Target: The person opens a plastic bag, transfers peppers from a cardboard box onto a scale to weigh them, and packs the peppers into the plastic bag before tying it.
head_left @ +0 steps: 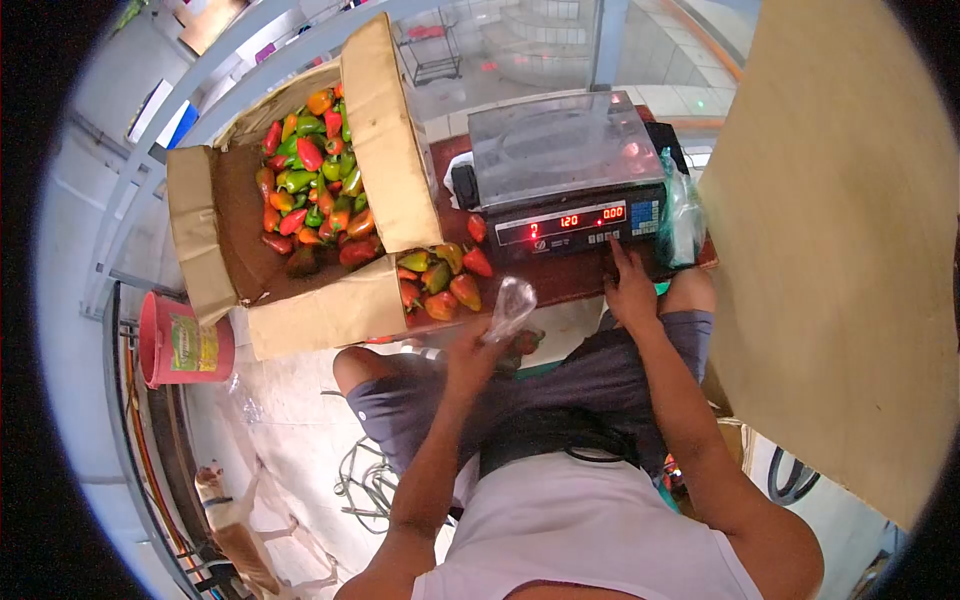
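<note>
My left hand (475, 352) is closed around a clear plastic bag (513, 308), which sticks up from its fingers. With its fingers stretched forward, my right hand (630, 288) reaches the front keys of a digital scale (575, 222), a fingertip at the keypad. Red digits glow on the scale's display. Its metal weighing pan (565, 140) has nothing on it. Several red, orange and green peppers (440, 283) lie loose on the dark red table (560, 287), left of the scale. Beside them a cardboard box (300, 318) holds many more peppers (312, 180).
Plastic bags (682, 215) hang at the scale's right side. A large tan panel (840, 250) stands close on the right. A pink bucket (185, 345), a dog (235, 530) and a coiled cable (370, 488) are on the left floor. Blue-grey rails (610, 45) run behind.
</note>
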Motion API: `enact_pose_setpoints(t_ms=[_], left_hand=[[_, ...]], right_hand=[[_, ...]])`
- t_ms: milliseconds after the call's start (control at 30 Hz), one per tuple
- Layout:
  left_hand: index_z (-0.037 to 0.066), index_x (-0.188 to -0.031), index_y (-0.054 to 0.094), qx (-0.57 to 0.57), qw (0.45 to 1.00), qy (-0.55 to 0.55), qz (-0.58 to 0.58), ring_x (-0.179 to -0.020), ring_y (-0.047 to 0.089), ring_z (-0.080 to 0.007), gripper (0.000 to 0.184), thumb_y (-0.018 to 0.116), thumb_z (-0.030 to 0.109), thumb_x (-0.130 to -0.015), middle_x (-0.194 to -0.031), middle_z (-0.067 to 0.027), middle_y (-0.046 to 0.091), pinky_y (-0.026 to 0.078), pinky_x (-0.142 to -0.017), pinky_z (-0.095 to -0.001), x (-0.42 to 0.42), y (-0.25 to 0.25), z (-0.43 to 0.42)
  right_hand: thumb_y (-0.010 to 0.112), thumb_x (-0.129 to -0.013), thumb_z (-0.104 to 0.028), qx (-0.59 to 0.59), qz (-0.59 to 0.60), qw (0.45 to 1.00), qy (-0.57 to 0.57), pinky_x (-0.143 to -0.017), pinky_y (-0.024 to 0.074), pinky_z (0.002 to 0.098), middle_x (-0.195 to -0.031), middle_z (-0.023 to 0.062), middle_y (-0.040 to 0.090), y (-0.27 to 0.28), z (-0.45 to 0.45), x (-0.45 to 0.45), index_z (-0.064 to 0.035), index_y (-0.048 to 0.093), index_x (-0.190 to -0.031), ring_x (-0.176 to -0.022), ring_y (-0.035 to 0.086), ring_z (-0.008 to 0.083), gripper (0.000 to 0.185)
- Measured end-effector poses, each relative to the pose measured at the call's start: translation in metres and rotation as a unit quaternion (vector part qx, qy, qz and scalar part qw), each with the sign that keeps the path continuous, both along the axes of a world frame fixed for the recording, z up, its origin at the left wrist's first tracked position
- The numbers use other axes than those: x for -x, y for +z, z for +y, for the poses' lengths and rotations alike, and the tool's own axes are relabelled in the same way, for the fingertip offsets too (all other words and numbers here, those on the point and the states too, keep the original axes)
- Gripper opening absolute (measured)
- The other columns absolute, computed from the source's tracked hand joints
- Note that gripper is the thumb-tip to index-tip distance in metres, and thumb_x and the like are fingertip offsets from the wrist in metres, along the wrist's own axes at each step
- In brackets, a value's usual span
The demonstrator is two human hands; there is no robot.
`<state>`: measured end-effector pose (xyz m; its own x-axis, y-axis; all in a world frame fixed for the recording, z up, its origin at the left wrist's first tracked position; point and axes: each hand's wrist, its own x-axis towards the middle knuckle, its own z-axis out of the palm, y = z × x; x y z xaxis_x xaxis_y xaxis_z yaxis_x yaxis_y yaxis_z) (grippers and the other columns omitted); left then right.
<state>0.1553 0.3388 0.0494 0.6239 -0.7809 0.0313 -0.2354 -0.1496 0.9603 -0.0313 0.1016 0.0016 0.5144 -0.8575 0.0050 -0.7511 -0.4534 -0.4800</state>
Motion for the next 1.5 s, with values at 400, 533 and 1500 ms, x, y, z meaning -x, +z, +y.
enact_pose_setpoints(t_ms=[400, 533, 1500], left_hand=[[0.001, -0.101, 0.074, 0.255, 0.941, -0.073, -0.211, -0.073, 0.064, -0.0223, 0.024, 0.074, 0.003, -0.077, -0.078, -0.0134, 0.067, 0.049, -0.067, -0.0318, -0.062, 0.163, -0.221], [0.006, -0.102, 0.076, 0.137, 0.961, -0.140, -0.194, -0.076, 0.065, -0.0299, 0.029, 0.073, 0.005, -0.073, -0.081, -0.0162, 0.067, 0.050, -0.070, -0.0372, -0.076, 0.147, -0.243], [0.010, -0.108, 0.073, -0.139, 0.880, -0.065, -0.450, -0.098, 0.069, -0.0358, 0.035, 0.068, 0.015, -0.074, -0.103, -0.0178, 0.071, 0.054, -0.087, -0.0472, -0.083, 0.153, -0.273]], right_hand=[[0.070, -0.082, -0.006, -0.049, -0.225, 0.973, -0.007, -0.097, 0.0482, 0.0439, -0.103, 0.0164, 0.068, 0.000, -0.011, 0.006, -0.0076, 0.063, -0.129, -0.105, 0.063, 0.0359, 0.047], [0.072, -0.083, -0.007, -0.038, -0.264, 0.964, 0.011, -0.089, 0.0503, 0.0383, -0.103, 0.0131, 0.068, 0.020, -0.010, 0.006, -0.0085, 0.063, -0.130, -0.097, 0.064, 0.0297, 0.047], [0.078, -0.078, -0.015, 0.259, -0.103, 0.923, 0.263, -0.092, 0.0547, 0.0430, -0.130, 0.0112, 0.057, 0.182, -0.177, -0.138, -0.0228, 0.051, -0.142, -0.112, 0.062, 0.0327, 0.070]])
